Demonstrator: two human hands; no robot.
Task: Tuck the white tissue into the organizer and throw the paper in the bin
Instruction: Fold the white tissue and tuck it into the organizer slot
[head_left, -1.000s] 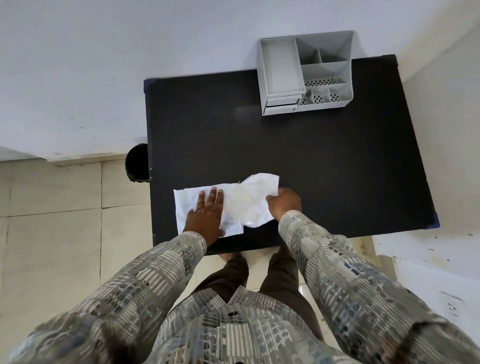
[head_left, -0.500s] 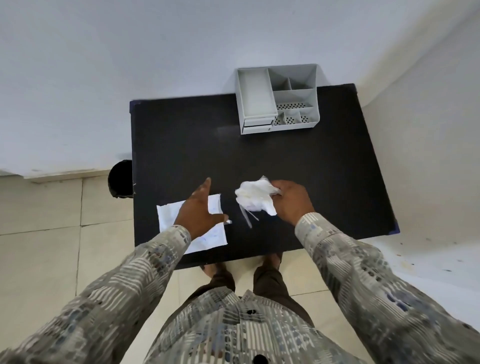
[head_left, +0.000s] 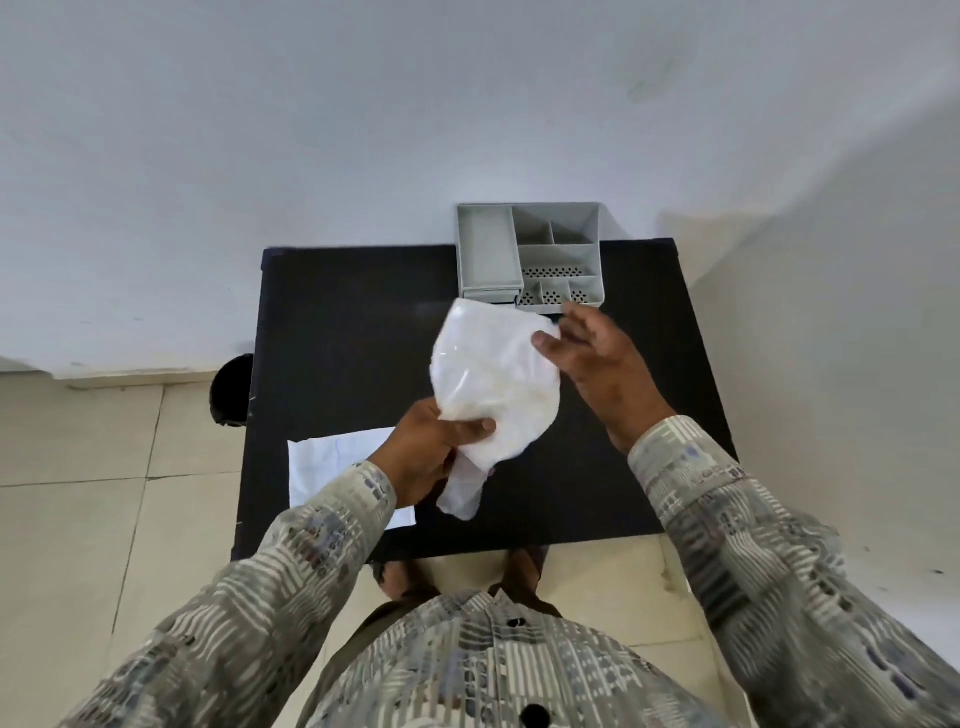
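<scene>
The white tissue (head_left: 493, 374) is spread wide and held up above the black table (head_left: 337, 322). My left hand (head_left: 431, 452) pinches its lower edge. My right hand (head_left: 592, 348) touches its upper right edge with the thumb, its fingers spread. The grey organizer (head_left: 530, 257), with several compartments, stands at the table's far edge just beyond the tissue. A flat white paper (head_left: 332, 462) lies on the table's near left corner, partly hidden by my left forearm. The black bin (head_left: 231, 389) stands on the floor at the table's left side.
A white wall runs behind the table and another stands to its right. Pale floor tiles (head_left: 78, 493) extend to the left. My feet show under the table's near edge.
My left hand left the paper and took the tissue's lower edge. The tissue went from a crumpled wad to spread out and rose toward the organizer. My right hand's fingers opened.
</scene>
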